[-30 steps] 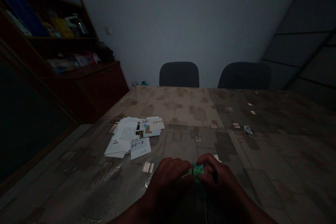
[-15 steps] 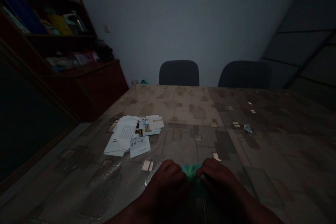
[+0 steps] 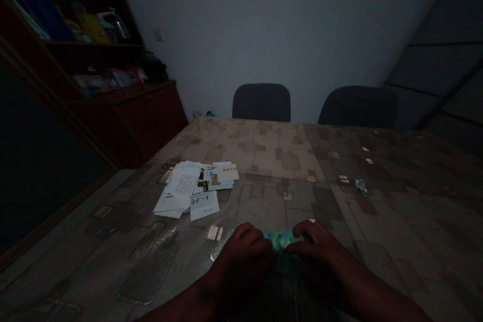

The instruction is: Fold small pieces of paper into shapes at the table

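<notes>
A small green and teal packet or card [image 3: 279, 241] lies between my two hands near the bottom of the dim view. My left hand [image 3: 249, 251] is closed on its left edge, fingers curled. My right hand [image 3: 317, 246] grips its right side, with the index finger along the far edge and the thumb over the face. The lower part of the green thing is dark and partly hidden by the hands.
Printed white cards [image 3: 184, 186] lie in a loose pile on the patterned tablecloth [image 3: 267, 151], left of centre. A crumpled scrap [image 3: 361, 186] sits at the right. Two chairs [image 3: 261, 102] stand behind the table; a cabinet [image 3: 151, 115] is at the left.
My right hand has shifted slightly to the right, its index finger lifted and more spread from the thumb. More of the green thing shows. The whole view has shifted a little.
</notes>
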Motion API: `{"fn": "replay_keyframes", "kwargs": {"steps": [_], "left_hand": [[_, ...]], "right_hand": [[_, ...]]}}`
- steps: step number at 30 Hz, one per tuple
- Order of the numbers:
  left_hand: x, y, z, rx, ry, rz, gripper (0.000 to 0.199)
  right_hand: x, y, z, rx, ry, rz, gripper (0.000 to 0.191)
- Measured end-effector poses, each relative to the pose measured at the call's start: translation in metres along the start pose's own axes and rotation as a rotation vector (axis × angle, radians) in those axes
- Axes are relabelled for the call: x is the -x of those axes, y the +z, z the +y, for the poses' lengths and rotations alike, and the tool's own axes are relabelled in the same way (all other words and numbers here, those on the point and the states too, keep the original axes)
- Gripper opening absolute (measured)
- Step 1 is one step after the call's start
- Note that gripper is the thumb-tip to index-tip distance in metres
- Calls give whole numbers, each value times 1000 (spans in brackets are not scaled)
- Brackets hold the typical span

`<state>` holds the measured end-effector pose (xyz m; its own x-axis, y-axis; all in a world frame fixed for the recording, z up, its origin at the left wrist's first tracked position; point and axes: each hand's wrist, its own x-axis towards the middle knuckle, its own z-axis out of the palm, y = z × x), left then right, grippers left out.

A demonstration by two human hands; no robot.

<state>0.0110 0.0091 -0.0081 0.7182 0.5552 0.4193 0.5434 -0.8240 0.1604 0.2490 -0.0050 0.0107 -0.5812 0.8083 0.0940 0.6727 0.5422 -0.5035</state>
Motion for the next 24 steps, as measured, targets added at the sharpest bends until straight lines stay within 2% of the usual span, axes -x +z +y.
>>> {"fn": "replay_keyframes", "kwargs": {"steps": [5, 7, 11, 15, 19, 24], "left_hand": [[3, 2, -3, 134, -76, 108, 10], [4, 2, -4, 171, -86, 130, 10], [4, 0, -4, 220, -110, 114, 8], [3, -3, -3, 249, -203, 95, 10], [1, -6, -1, 269, -285, 134, 13], [0, -6, -1, 246, -363, 155, 7]], "right_hand": [[0, -8, -6, -8, 53, -70, 70], [-3, -6, -7, -7, 53, -59, 68], [-10, 2, -8, -5, 40, 20, 46], [-15, 3, -7, -36, 49, 62, 21], [-17, 3, -4, -88, 79, 57, 15], [-19, 3, -6, -32, 123, 78, 11]]}}
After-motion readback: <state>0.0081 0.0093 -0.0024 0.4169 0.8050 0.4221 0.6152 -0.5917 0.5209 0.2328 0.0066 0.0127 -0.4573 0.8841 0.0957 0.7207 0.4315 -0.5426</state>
